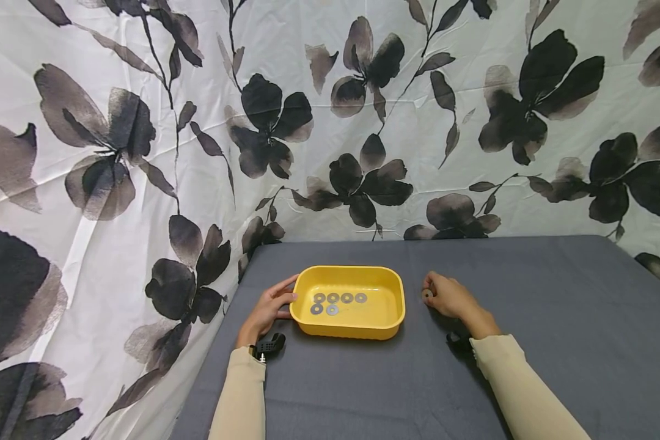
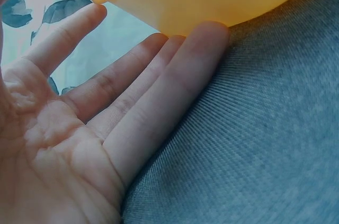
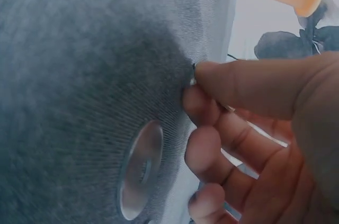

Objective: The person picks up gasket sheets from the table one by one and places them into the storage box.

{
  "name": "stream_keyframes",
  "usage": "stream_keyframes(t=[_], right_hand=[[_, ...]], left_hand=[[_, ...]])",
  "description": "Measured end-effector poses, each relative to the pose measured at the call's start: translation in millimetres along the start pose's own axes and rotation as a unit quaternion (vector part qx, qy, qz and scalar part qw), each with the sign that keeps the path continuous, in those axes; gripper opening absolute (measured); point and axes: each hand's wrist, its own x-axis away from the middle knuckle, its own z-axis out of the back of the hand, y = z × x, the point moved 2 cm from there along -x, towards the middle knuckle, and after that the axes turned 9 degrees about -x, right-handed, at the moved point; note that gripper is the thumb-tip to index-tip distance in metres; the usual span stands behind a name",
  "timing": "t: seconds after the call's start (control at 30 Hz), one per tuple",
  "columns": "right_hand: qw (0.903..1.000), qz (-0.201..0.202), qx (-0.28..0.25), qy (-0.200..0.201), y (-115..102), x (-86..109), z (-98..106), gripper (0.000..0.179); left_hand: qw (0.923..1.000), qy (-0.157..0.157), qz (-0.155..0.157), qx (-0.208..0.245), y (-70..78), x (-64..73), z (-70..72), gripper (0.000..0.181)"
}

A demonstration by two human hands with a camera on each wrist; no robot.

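Note:
A yellow tray with several flat metal washers in it stands on the grey cloth. My left hand is at its left side; in the left wrist view the extended fingers touch the tray's outer wall. To the right of the tray, my right hand is low over the cloth, thumb and index finger pinching a small washer. In the right wrist view that washer is mostly hidden by the fingertips, and another washer lies on the cloth beside the hand.
Grey cloth covers the table on both sides of the tray. A white curtain with dark flowers hangs behind the table and along its left side. Black wrist devices sit below both hands.

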Motion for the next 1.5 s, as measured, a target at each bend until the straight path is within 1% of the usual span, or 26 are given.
stream_keyframes(t=[0.13, 0.23, 0.33, 0.4, 0.5, 0.63, 0.8, 1.0, 1.07, 1.3, 1.5], right_hand=[[0.9995, 0.025, -0.019, -0.002, 1, -1.5, 1, 0.025], [0.9987, 0.040, -0.031, -0.003, 2, -2.6, 2, 0.023], [0.9978, 0.044, -0.049, -0.001, 2, -3.6, 3, 0.022], [0.9966, 0.043, -0.070, -0.002, 1, -3.6, 5, 0.023], [0.9921, 0.033, -0.121, -0.003, -1, -3.5, 7, 0.028], [0.9832, 0.032, -0.179, 0.005, 1, -6.7, 10, 0.035], [0.9758, 0.045, -0.213, 0.017, 3, -11.5, 14, 0.037], [0.9715, 0.057, -0.229, 0.026, -2, -15.0, 18, 0.037], [0.9707, 0.058, -0.231, 0.029, -4, -14.1, 20, 0.037], [0.9733, 0.054, -0.219, 0.044, -4, -13.3, 22, 0.036], [0.9727, 0.065, -0.212, 0.068, -8, -10.5, 20, 0.032]], left_hand=[[1.0000, -0.003, 0.000, 0.000, 1.0, -0.1, 0.0, 0.056], [1.0000, -0.004, 0.000, 0.002, 1.1, -0.5, 0.5, 0.056], [1.0000, -0.004, -0.001, 0.002, 1.4, -1.1, 0.9, 0.056], [1.0000, -0.005, 0.000, 0.002, 1.7, -1.3, 1.3, 0.056], [1.0000, -0.006, 0.001, 0.000, 2.0, -1.6, 1.8, 0.056], [1.0000, -0.005, 0.000, 0.000, 1.9, -2.4, 0.4, 0.056], [1.0000, -0.001, 0.000, 0.005, 2.3, -4.1, -2.0, 0.056], [0.9999, 0.007, 0.003, 0.007, 2.9, -6.2, -4.3, 0.056], [0.9999, 0.008, 0.002, 0.007, 4.0, -4.8, -6.1, 0.057], [0.9999, 0.012, 0.000, 0.002, 4.5, -1.1, -10.5, 0.056], [0.9999, 0.012, 0.004, 0.001, 1.8, -1.4, -11.4, 0.055]])
